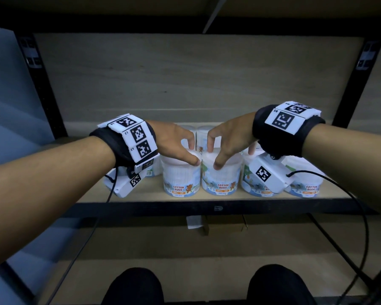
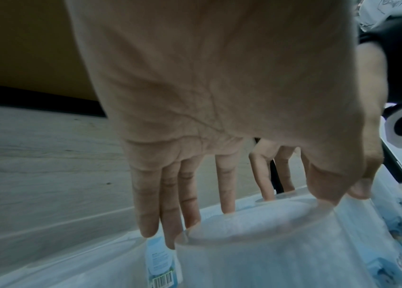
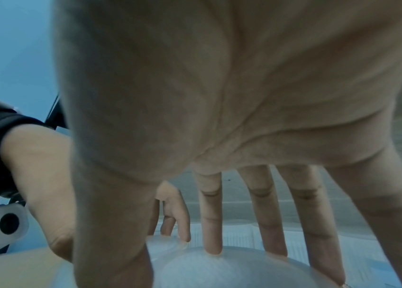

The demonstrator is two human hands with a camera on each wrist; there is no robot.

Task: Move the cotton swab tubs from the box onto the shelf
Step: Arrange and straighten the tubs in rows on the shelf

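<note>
On the wooden shelf board (image 1: 141, 195), both hands set tubs side by side.
Left hand (image 1: 174, 139) and right hand (image 1: 229, 137) each clasp a clear round cotton-bud tub's lid from above, left tub (image 1: 182, 175), right tub (image 1: 221, 176), likely squaring the front row.

rear tubs (image 1: 204, 134) hidden, right tub (image 1: 307, 181) half covered

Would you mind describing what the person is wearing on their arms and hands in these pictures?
Both forearms are bare, with no sleeves and no gloves on the left hand or right hand. Each wrist carries a black fabric wrist band topped with white tiles printed with black square codes. A white camera box hangs under each wrist, trailing a black cable.
</note>
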